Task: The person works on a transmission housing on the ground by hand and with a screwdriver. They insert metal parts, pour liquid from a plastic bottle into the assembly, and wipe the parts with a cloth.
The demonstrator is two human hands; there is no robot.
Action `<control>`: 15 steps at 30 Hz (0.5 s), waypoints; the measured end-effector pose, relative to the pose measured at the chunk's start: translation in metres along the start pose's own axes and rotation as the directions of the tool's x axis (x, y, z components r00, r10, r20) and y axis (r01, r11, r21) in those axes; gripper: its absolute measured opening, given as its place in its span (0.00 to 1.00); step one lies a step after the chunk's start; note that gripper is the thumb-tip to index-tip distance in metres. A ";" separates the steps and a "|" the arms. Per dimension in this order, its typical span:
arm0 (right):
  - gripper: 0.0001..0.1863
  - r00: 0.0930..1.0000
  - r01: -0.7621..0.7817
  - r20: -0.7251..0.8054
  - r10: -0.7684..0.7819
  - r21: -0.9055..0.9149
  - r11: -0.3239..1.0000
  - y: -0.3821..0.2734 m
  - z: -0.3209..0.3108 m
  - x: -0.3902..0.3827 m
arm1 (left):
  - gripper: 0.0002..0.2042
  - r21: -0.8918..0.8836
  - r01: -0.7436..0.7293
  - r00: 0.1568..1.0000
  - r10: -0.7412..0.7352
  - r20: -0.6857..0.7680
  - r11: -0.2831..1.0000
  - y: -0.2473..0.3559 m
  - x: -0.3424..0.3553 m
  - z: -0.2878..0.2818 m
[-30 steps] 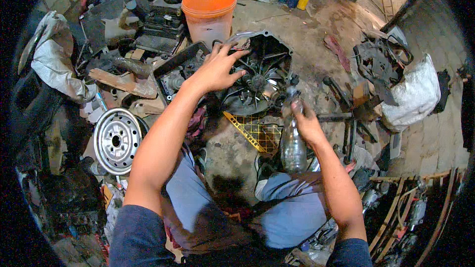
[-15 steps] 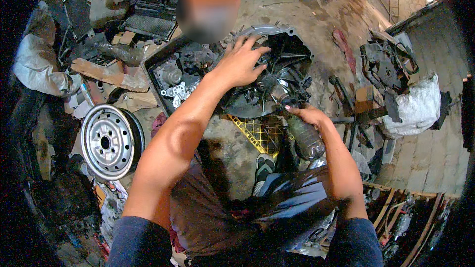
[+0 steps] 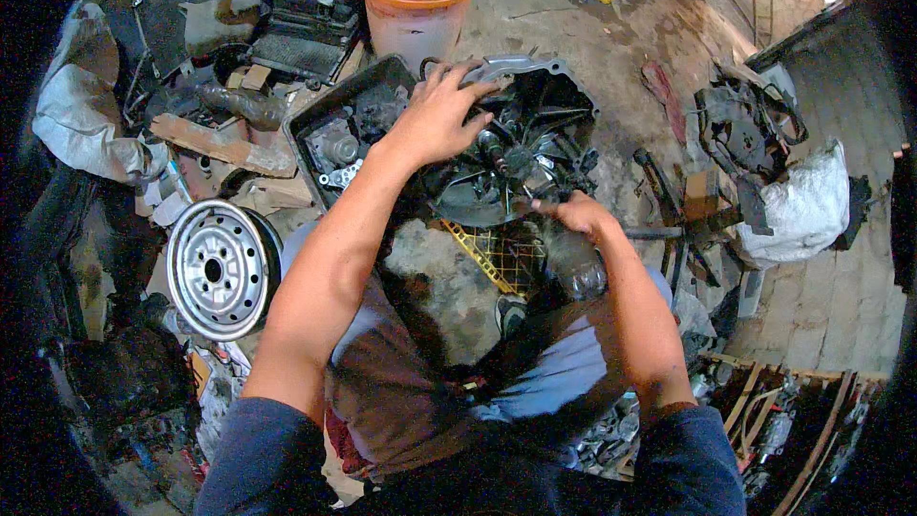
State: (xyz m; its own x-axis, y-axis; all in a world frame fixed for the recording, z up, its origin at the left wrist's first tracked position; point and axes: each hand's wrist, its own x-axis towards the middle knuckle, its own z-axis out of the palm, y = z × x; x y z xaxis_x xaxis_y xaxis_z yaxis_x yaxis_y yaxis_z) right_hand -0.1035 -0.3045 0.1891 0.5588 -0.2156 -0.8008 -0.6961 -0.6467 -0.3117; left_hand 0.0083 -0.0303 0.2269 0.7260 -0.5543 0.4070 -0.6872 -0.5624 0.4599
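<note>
Bottle [image 3: 580, 268] tipped since earlier frame, near right front of housing [image 3: 521, 158]; right hand [image 3: 578, 215], nearer, gripping far end; long axis forward-left, toward housing; left hand [image 3: 439, 119] spread over housing's left rim.

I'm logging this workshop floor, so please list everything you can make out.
Metal housing: one, dark grey, centre
Plastic bottle: one, clear, at the right hand
Tray: one, black, left of the housing
Grid: one, yellow, below the housing
Bucket: one, orange inside, top centre
Wheel: one, silver, left
Plank: one, brown, left
Sacks: at least two, white, both sides
Cloth: one, reddish, right
Smaller parts: uncountable, mixed, scattered
Trousers: one pair, bluish, below
Left hand: one, bare, at the housing
Right hand: one, bare, gripping the bottle
</note>
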 end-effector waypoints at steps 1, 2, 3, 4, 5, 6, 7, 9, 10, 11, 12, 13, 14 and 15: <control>0.49 0.997 0.052 -0.051 -0.052 -0.012 0.999 -0.009 -0.006 -0.016 | 0.22 -0.006 0.008 1.000 -0.008 0.000 1.000 0.001 0.000 -0.004; 0.49 0.983 0.174 -0.054 -0.177 -0.056 0.983 -0.003 -0.001 -0.011 | 0.22 -0.012 0.016 1.000 -0.016 0.000 1.000 0.003 0.000 -0.007; 0.50 0.952 0.292 -0.061 -0.300 -0.108 0.950 0.010 0.006 -0.001 | 0.22 -0.011 -0.004 1.000 0.004 -0.030 1.000 0.010 0.000 -0.011; 0.51 0.910 0.400 -0.053 -0.412 -0.154 0.904 0.019 0.016 0.000 | 0.22 -0.003 -0.007 1.000 0.007 -0.026 1.000 0.015 -0.002 -0.009; 0.53 0.917 0.352 -0.103 -0.385 -0.243 0.904 0.027 0.025 0.003 | 0.23 0.006 -0.009 1.000 0.009 -0.023 1.000 0.020 -0.003 -0.007; 0.53 0.947 0.263 -0.125 -0.297 -0.232 0.936 0.026 0.027 0.006 | 0.23 0.016 -0.008 1.000 0.008 -0.012 1.000 0.025 -0.007 -0.005; 0.54 0.970 0.165 -0.143 -0.197 -0.210 0.964 0.027 0.029 0.008 | 0.21 -0.026 -0.048 0.998 0.047 -0.033 0.999 0.029 -0.011 -0.003; 0.52 0.948 -0.002 -0.311 -0.067 -0.215 0.977 0.042 0.035 0.020 | 0.21 -0.030 -0.058 0.997 0.057 -0.049 0.998 0.042 -0.018 0.002; 0.47 0.962 0.053 -0.254 -0.105 -0.204 0.978 0.049 0.034 0.025 | 0.21 -0.026 -0.060 0.996 0.059 -0.060 0.998 0.046 -0.023 0.002; 0.45 0.958 0.103 -0.238 -0.157 -0.224 0.969 0.061 0.040 0.035 | 0.21 -0.021 -0.060 0.995 0.058 -0.077 0.998 0.050 -0.031 0.006; 0.43 0.952 0.150 -0.224 -0.208 -0.248 0.957 0.073 0.044 0.044 | 0.21 -0.038 -0.022 0.999 0.021 -0.037 0.999 0.057 -0.041 0.013; 0.42 0.946 0.195 -0.217 -0.240 -0.209 0.958 0.069 0.044 0.034 | 0.21 -0.043 0.027 1.000 -0.027 -0.003 0.999 0.062 -0.056 0.019; 0.41 0.939 0.239 -0.212 -0.272 -0.170 0.956 0.066 0.043 0.022 | 0.21 -0.047 0.076 0.997 -0.074 0.031 0.996 0.066 -0.070 0.026; 0.39 0.929 0.280 -0.213 -0.303 -0.128 0.951 0.063 0.041 0.012 | 0.21 -0.020 0.063 0.988 -0.059 0.143 0.998 0.068 -0.082 0.033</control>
State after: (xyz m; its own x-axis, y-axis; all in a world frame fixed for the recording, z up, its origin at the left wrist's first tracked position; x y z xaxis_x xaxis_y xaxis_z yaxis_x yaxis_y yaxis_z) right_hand -0.1589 -0.3175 0.1393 0.8257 -0.1604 -0.5408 -0.4478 -0.7695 -0.4554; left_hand -0.0984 -0.0432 0.1986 0.7542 -0.6022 0.2617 -0.6395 -0.5835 0.5006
